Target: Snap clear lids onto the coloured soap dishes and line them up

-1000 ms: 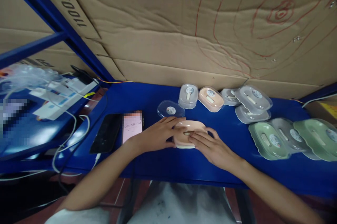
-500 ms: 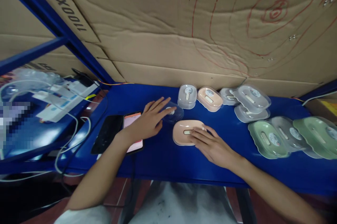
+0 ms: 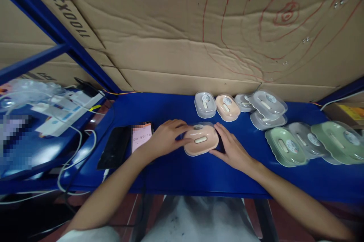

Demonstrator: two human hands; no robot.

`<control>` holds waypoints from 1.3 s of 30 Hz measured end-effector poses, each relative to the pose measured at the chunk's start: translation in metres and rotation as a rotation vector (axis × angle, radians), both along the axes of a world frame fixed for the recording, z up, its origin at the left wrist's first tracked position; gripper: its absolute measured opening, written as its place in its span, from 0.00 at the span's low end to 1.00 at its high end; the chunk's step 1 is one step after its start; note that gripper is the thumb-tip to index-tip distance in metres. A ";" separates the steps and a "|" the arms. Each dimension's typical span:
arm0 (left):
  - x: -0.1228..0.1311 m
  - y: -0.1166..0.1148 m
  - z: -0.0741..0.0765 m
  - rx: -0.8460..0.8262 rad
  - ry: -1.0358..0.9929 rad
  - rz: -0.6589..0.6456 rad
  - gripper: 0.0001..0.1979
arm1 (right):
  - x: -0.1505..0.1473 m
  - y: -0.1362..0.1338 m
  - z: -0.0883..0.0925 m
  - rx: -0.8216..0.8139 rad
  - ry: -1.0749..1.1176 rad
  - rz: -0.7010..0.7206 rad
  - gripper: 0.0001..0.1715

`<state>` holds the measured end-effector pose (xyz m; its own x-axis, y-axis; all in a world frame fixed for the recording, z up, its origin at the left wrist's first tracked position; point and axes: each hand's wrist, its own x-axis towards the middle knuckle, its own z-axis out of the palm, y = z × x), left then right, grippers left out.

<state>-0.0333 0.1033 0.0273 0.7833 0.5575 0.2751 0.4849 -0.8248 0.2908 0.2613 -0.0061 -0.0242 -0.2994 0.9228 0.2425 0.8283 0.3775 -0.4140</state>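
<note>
A peach oval dish [image 3: 199,147] with a pale bar in its middle lies on the blue table [image 3: 176,175], and a clear lid [image 3: 198,126] with a round sticker is over it. From the left, my left hand [image 3: 169,137] grips the lid and dish edge between thumb and fingers. My right hand [image 3: 231,147] is around the right edge, thumb low and fingers at the upper corner, with a gap between them. How firmly the lid sits on the dish cannot be made out.
Behind stand a grey lidded dish [image 3: 205,104] and a peach one [image 3: 227,107]. Grey dishes [image 3: 269,105] are stacked further right, with green ones [image 3: 287,147] in front. A phone [image 3: 139,135] and a black slab [image 3: 113,147] lie left, near a power strip [image 3: 62,117] and cables.
My left hand has moved right, bringing the clear lid from beside the dish to over it. My right hand has shifted from the dish's middle to its right edge.
</note>
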 end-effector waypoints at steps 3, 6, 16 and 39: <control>0.011 -0.016 -0.001 0.056 0.000 -0.097 0.19 | -0.002 0.001 0.001 0.009 0.020 -0.004 0.57; 0.015 -0.023 -0.001 0.065 0.016 -0.155 0.25 | -0.001 0.002 0.004 0.010 0.014 0.056 0.51; 0.016 -0.024 -0.007 0.267 0.051 -0.209 0.19 | 0.005 0.005 0.007 -0.006 0.013 0.150 0.44; -0.001 0.002 0.001 0.155 0.126 0.076 0.23 | 0.027 0.033 0.033 0.120 -0.242 -0.009 0.38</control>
<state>-0.0341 0.1048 0.0286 0.7742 0.5749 0.2649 0.5718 -0.8146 0.0969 0.2881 0.0266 0.0085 -0.3539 0.8947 0.2725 0.9012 0.4042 -0.1565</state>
